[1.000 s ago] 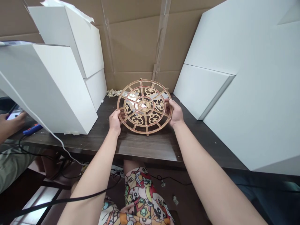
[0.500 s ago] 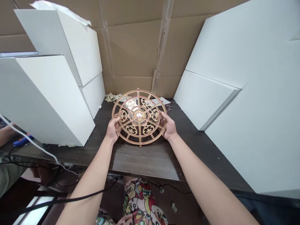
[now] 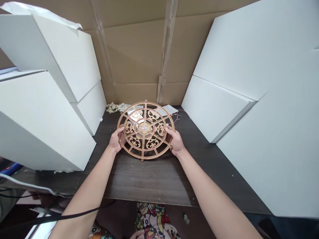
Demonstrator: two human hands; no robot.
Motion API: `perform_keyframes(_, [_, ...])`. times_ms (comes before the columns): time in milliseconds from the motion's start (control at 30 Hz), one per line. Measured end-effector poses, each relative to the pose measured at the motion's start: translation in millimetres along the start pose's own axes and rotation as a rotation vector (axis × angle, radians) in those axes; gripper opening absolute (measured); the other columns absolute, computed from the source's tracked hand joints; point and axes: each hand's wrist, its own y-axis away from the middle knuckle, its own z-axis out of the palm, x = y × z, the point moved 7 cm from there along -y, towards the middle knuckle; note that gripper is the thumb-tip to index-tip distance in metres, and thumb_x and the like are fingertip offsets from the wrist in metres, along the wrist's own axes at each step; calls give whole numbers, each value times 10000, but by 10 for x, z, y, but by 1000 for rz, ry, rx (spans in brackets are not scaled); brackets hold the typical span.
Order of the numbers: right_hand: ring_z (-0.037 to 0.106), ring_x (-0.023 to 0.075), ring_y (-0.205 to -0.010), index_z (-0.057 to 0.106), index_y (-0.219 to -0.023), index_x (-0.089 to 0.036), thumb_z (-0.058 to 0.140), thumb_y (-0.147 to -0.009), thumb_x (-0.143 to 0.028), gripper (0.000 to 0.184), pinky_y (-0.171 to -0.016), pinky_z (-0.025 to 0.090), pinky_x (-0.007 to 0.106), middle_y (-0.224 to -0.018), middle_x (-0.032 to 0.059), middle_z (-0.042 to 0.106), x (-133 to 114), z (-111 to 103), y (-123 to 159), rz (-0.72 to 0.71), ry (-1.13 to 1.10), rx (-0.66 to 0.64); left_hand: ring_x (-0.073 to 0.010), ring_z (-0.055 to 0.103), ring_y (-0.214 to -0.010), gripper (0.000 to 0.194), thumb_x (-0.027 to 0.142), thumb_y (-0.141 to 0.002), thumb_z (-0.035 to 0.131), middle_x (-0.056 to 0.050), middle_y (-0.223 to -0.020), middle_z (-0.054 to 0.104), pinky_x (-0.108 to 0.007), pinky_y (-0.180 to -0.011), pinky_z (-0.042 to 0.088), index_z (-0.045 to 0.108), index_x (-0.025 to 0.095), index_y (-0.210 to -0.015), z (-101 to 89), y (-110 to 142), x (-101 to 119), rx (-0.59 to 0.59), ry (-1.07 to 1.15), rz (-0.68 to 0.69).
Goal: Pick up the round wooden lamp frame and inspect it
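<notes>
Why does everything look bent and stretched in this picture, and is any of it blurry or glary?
In the head view, the wide lens seems to bow things: the white boxes lean inward and the left forearm and right forearm look stretched. Also in the head view, the fretwork disc looks oval, with a pale glint at its middle; nothing is badly blurred.

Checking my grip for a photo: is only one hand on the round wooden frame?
No, the left hand and right hand both hold opposite sides of the round wooden frame.
</notes>
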Motion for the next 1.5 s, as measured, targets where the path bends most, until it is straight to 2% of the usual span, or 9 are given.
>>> perform_keyframes(167, [620, 203, -611, 723, -874, -184, 862, -646, -419, 356, -549, 542, 312, -715, 13, 655, 44, 15, -9, 0, 53, 4, -273, 770, -824, 269, 228, -796, 641, -85, -894, 764, -380, -712, 671, 675, 166, -1056, -44, -69, 10, -5, 33, -17])
perform_keyframes(300, [648, 234, -695, 710, -877, -198, 810, -617, -417, 354, -604, 556, 334, -760, 16, 667, 44, 41, -22, 10, 61, 5, -253, 762, -762, 323, 240, -796, 677, -83, -879, 758, -333, -638, 659, 665, 136, -1102, -41, -46, 35, -40, 35, 4])
perform_keyframes(433, [568, 179, -602, 683, -822, -205, 776, -610, -405, 306, -535, 496, 288, -711, -10, 617, 37, 42, -31, 12, 73, 24, -234, 750, -703, 307, 247, -815, 674, -73, -853, 754, -300, -573, 639, 653, 131, -1099, -2, -19, 57, -49, 39, 17])
perform_keyframes(567, [450, 124, -517, 628, -755, -206, 770, -606, -377, 268, -453, 386, 234, -664, -31, 556, 44, 34, -32, 10, 91, 47, -258, 764, -777, 257, 262, -829, 657, -75, -873, 755, -337, -636, 661, 643, 144, -1057, -2, 2, 83, -18, 43, 22])
perform_keyframes(733, [422, 110, -526, 622, -740, -194, 764, -581, -368, 275, -448, 344, 210, -668, -28, 551, 16, 36, -27, -5, 107, 74, -277, 767, -819, 270, 264, -832, 654, -77, -865, 749, -366, -671, 669, 645, 141, -1072, -5, 48, 101, 0, 34, 29])
perform_keyframes(933, [399, 103, -512, 588, -701, -189, 758, -577, -368, 276, -442, 320, 211, -637, -33, 516, -10, 61, -14, 2, 118, 72, -251, 764, -760, 204, 208, -877, 583, -66, -811, 739, -356, -680, 668, 655, 122, -1047, 11, 92, 115, 31, 74, 33])
perform_keyframes(1167, [475, 131, -552, 642, -774, -191, 786, -571, -380, 314, -483, 415, 236, -665, -28, 569, 56, 49, -10, 74, 111, 94, -258, 761, -717, 200, 200, -935, 486, -92, -762, 720, -358, -645, 661, 647, 99, -998, 30, 83, 71, 87, 126, -82])
perform_keyframes(1333, [581, 184, -632, 652, -819, -195, 796, -568, -381, 344, -572, 521, 293, -719, -12, 629, 65, 25, -17, 91, 106, 110, -233, 752, -686, 209, 185, -923, 501, -86, -783, 727, -328, -635, 656, 652, 95, -1037, 38, 65, 66, 79, 108, -57])
perform_keyframes(1500, [575, 189, -611, 631, -825, -208, 788, -588, -398, 342, -573, 533, 317, -706, -24, 612, 72, 20, -28, 93, 97, 77, -235, 759, -724, 196, 175, -883, 579, -70, -827, 739, -328, -659, 662, 648, 122, -1058, 29, 83, 38, 54, 79, -34])
